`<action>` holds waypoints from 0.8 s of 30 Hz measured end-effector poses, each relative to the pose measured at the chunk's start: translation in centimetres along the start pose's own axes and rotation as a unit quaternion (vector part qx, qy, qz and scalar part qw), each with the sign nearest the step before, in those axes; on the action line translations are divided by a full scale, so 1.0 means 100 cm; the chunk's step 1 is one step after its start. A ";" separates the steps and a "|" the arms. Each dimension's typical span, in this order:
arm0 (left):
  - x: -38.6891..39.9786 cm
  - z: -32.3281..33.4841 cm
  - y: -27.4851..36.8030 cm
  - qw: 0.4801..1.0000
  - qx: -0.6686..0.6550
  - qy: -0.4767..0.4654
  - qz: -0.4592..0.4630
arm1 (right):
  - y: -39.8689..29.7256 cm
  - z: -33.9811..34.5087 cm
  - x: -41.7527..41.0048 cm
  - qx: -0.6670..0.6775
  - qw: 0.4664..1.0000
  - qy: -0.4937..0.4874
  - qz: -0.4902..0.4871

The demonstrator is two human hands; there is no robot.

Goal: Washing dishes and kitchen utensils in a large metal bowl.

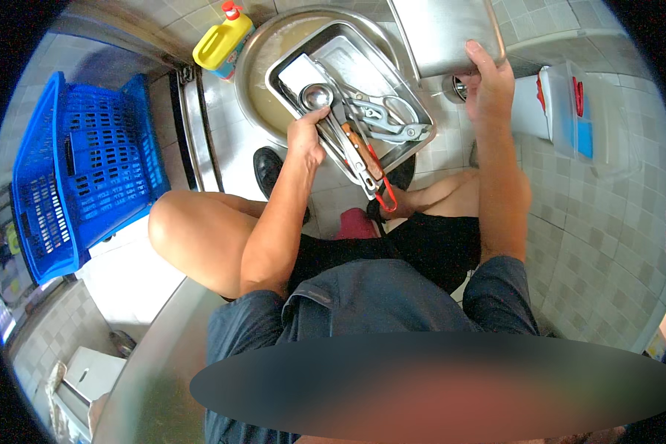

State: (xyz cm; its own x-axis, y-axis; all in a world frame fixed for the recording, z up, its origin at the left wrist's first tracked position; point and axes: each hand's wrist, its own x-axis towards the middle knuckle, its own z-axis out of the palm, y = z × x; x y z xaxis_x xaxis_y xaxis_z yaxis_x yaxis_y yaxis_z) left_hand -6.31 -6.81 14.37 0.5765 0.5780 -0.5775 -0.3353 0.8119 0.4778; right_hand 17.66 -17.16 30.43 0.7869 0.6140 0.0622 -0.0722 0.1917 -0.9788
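My left hand (pixel 306 136) grips a bundle of metal kitchen utensils. Among them are a round-bowled ladle (pixel 316 97), a tool with a wooden handle (pixel 363 152) and one with a red looped handle (pixel 388 195). The bundle lies across the near side of a rectangular steel tray (pixel 413 100), which rests over a round metal basin (pixel 250 50) of cloudy water. Grey-handled shears (pixel 394 125) lie in the tray. To the upper right, my right hand (pixel 491 83) holds a second steel pan (pixel 444 33) by its near corner, thumb on its flat face.
A yellow jug with a red cap (pixel 225 44) stands left of the basin. Further left is a blue plastic basket (pixel 108 150). At right are a clear plastic container (pixel 577 116) and a small metal cup (pixel 454 89). A white stool (pixel 94 373) is at lower left.
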 end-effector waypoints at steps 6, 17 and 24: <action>0.006 -0.007 0.001 0.999 -0.023 0.015 -0.023 | -0.009 -0.004 -0.005 0.031 0.999 -0.016 0.027; 0.019 -0.024 -0.008 0.998 -0.043 0.017 -0.046 | -0.002 -0.021 0.000 -0.008 0.999 -0.042 0.000; 0.006 -0.008 -0.010 0.996 -0.013 0.083 0.030 | -0.013 -0.052 -0.005 -0.069 0.996 0.033 -0.051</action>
State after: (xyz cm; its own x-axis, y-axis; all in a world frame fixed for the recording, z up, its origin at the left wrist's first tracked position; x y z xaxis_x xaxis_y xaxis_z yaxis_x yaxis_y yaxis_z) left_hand -6.23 -7.23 12.96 0.4246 0.6300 -0.6503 -0.3871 0.7756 0.4986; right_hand 20.55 -21.66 30.64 0.8246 0.5442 0.1548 0.0921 0.1410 -0.9857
